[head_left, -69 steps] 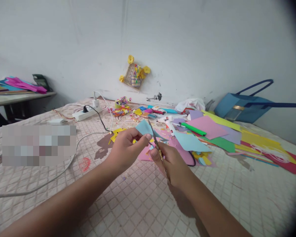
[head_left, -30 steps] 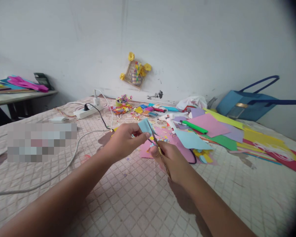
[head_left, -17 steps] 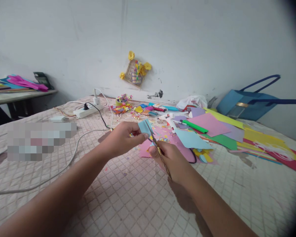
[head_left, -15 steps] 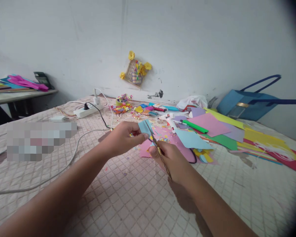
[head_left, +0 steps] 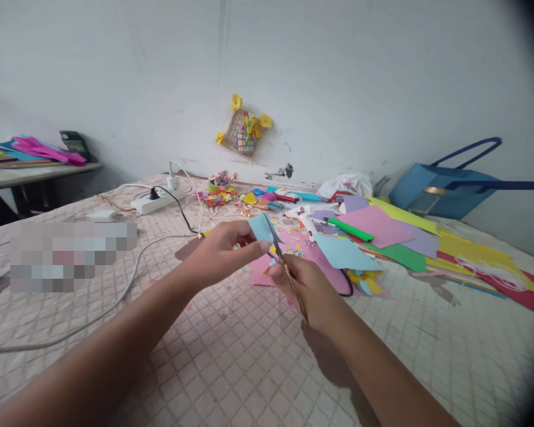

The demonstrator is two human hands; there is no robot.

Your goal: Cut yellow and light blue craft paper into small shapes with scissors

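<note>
Between thumb and fingers, my left hand (head_left: pixel 228 251) pinches a small light blue paper piece (head_left: pixel 260 230). My right hand (head_left: pixel 303 283) is wrapped round the handles of gold-coloured scissors (head_left: pixel 289 274). The scissor blades point up and away, and lie across the right side of the blue piece. A thin strip of blue shows to the right of the blades. Beneath the hands lies a pink sheet (head_left: pixel 314 258) scattered with small coloured scraps. A white glue gun (head_left: pixel 308 224) rests behind my right hand.
Coloured paper sheets (head_left: pixel 389 228) and a green marker (head_left: pixel 350 229) lie to the right, before a blue bag (head_left: pixel 445 188). A power strip (head_left: pixel 157 201) with cables stands at the back left. Quilling-like scraps in a small bowl (head_left: pixel 221 181) sit near the wall.
The scissors have moved slightly further along the blue piece, and a narrow strip now stands off to the right of the blades. The view has shifted slightly.
</note>
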